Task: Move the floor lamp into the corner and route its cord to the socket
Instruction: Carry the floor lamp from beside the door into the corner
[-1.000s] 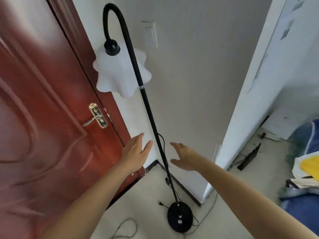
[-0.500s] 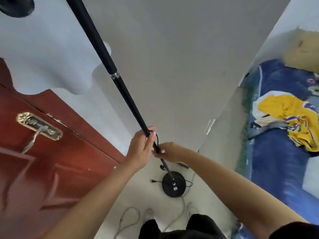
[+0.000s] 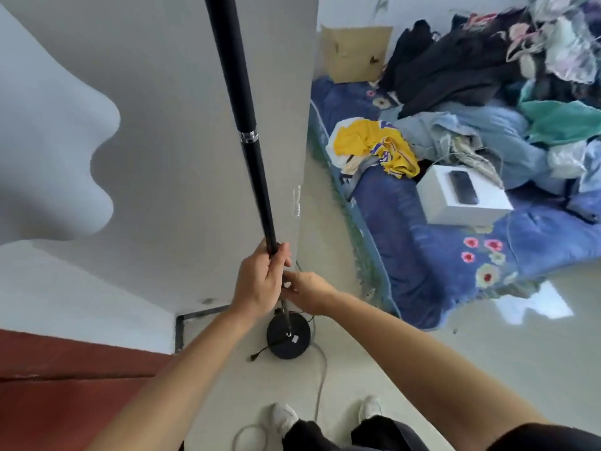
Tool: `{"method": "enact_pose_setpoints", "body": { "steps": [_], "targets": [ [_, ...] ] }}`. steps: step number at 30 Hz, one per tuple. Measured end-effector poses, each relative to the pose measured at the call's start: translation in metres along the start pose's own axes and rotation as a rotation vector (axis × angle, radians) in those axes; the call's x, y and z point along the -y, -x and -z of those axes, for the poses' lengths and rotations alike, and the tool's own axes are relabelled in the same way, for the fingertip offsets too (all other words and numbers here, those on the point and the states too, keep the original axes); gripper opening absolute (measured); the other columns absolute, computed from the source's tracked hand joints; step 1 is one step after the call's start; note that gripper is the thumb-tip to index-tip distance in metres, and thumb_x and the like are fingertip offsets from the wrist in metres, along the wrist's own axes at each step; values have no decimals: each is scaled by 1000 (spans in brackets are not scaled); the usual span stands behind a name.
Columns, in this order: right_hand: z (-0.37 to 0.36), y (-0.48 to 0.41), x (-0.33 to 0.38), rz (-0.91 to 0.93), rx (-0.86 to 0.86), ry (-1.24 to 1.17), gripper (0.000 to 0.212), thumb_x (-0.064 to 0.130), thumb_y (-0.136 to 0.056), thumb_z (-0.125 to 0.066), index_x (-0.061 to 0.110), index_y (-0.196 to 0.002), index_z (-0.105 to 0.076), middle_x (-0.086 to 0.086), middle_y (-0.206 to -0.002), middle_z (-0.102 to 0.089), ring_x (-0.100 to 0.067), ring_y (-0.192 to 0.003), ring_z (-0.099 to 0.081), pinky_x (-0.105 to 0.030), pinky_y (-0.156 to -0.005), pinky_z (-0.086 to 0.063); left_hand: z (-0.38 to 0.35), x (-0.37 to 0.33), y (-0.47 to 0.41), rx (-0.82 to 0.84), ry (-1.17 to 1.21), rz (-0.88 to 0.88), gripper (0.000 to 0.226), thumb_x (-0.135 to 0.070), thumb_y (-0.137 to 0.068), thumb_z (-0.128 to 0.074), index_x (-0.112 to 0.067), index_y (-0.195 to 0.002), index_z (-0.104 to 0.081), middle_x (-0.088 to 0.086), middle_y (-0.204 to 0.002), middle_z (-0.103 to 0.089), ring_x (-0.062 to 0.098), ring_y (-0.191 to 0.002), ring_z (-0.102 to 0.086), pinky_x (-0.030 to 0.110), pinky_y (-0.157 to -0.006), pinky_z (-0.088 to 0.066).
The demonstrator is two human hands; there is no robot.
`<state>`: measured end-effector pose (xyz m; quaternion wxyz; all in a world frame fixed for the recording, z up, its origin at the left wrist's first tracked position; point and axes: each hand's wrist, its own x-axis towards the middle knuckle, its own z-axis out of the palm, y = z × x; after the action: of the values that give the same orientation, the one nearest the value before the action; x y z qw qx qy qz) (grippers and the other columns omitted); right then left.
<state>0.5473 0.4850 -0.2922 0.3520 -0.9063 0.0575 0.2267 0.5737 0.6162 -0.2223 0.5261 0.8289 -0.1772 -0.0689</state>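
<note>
The left hand (image 3: 260,283) has its fingers (image 3: 283,255) wrapped tight around the floor lamp's black pole (image 3: 257,177). Just below, the right hand (image 3: 307,292) grips the same pole. The round base (image 3: 287,340) stands on the floor (image 3: 374,369) near the wall corner, with the cord (image 3: 320,375) trailing beside it.

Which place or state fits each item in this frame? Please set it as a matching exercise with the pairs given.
Items:
1. lamp pole
2. lamp base
3. white box
4. plug

Places or states:
a. lying loose on the floor
b. on the blue quilt
c. gripped by the left hand, with the right hand just below
d. round and black, down by the feet

Pairs: 1-c, 2-d, 3-b, 4-a
</note>
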Motion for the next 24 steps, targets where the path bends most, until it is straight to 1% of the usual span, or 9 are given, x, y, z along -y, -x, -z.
{"method": "enact_pose_setpoints", "body": {
  "steps": [2, 4, 6, 10, 14, 17, 19, 22, 24],
  "targets": [
    [10, 17, -10, 5, -55, -18, 30, 27, -97, -51, 20, -126, -55, -8, -108, -69, -29, -87, -61, -32, -77, -45, -15, -19, -1, 18, 48, -33, 36, -38, -100, -45, -11, -80, -59, 0, -74, -67, 15, -71, -67, 41, -68, -56],
    [21, 37, -18, 19, -119, -39, 30, 25, -99, -48, 17, -128, -52, -10, -101, -67, -28, -80, -57, -31, -74, -41, -30, -42, -2, 23, 91, -79, 40, -42, -97, -43, -8, -82, -57, -1, -69, -63, 14, -67, -65, 37, -66, -54],
    [32, 59, -24, 31, -199, -78, 27, 26, -101, -46, 16, -126, -52, -8, -94, -66, -29, -78, -57, -35, -72, -45, -44, -68, -5, 23, 113, -138, 38, -40, -98, -42, -8, -83, -56, 4, -68, -63, 17, -67, -65, 37, -66, -53],
    [53, 106, -48, 38, -356, -135, 30, 25, -101, -45, 14, -128, -49, -17, -103, -69, -37, -88, -63, -41, -76, -49, -84, -123, -6, -14, 125, -276, 38, -34, -102, -42, -7, -76, -52, 6, -61, -56, 19, -58, -55, 37, -62, -47],
    [71, 160, -90, 18, -463, -191, 30, 30, -103, -45, 16, -128, -50, -11, -119, -69, -35, -101, -64, -43, -85, -51, -139, -179, 10, 23, 186, -354, 44, -41, -101, -40, -9, -72, -46, 8, -57, -48, 26, -53, -47, 43, -58, -42],
    [81, 209, -139, -4, -520, -224, 26, 30, -103, -46, 18, -125, -51, -11, -113, -70, -34, -94, -64, -44, -83, -52, -190, -221, 33, 65, 206, -397, 45, -51, -97, -39, -17, -69, -42, 0, -54, -42, 20, -48, -41, 36, -53, -35],
    [86, 246, -174, -7, -559, -253, 26, 32, -102, -46, 20, -124, -53, -9, -109, -71, -29, -89, -65, -40, -79, -51, -227, -249, 52, 84, 214, -437, 44, -55, -97, -40, -23, -67, -41, -2, -53, -42, 18, -48, -40, 35, -53, -33],
    [99, 301, -223, -26, -598, -292, 25, 35, -102, -44, 26, -123, -53, -1, -103, -71, -19, -80, -62, -33, -73, -47, -285, -288, 78, 145, 214, -515, 51, -59, -97, -39, -22, -62, -40, 7, -51, -43, 31, -49, -43, 48, -50, -37],
    [113, 342, -256, -56, -629, -300, 26, 33, -103, -42, 27, -125, -53, -1, -112, -71, -22, -87, -64, -36, -78, -51, -327, -316, 94, 194, 229, -539, 58, -60, -97, -40, -20, -56, -39, 9, -46, -41, 34, -46, -44, 54, -47, -38]
  ]
}}
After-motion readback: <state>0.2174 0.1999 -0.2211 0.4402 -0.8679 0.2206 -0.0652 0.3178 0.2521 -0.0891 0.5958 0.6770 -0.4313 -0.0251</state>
